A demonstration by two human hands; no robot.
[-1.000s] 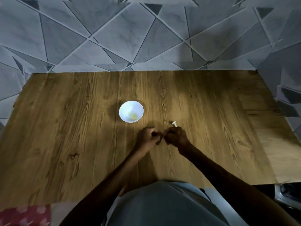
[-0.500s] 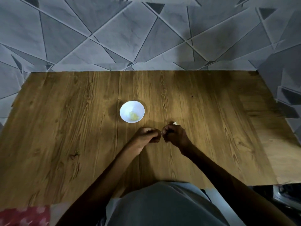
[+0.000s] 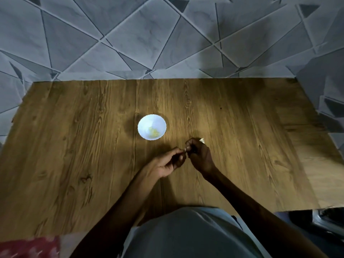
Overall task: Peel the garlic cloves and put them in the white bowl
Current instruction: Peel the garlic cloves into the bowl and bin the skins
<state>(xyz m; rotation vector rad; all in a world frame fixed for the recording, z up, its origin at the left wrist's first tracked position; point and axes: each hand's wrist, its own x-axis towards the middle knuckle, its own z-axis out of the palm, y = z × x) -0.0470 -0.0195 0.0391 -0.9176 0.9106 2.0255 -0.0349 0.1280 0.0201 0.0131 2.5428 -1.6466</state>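
I count one bench, one white bowl and two hands, one left hand and one right hand. They pinch one garlic clove between them. I see one pale scrap and one red cloth. The yellowish pieces in the bowl blur together; I can't count them.

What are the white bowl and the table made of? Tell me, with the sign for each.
White bowl: smooth, uniform white with a soft sheen, so glazed ceramic or melamine; the look leaves it open. Table: brown grain lines and knots in plank-like strips, matte finish; wood or a wood-print laminate, cannot tell which.
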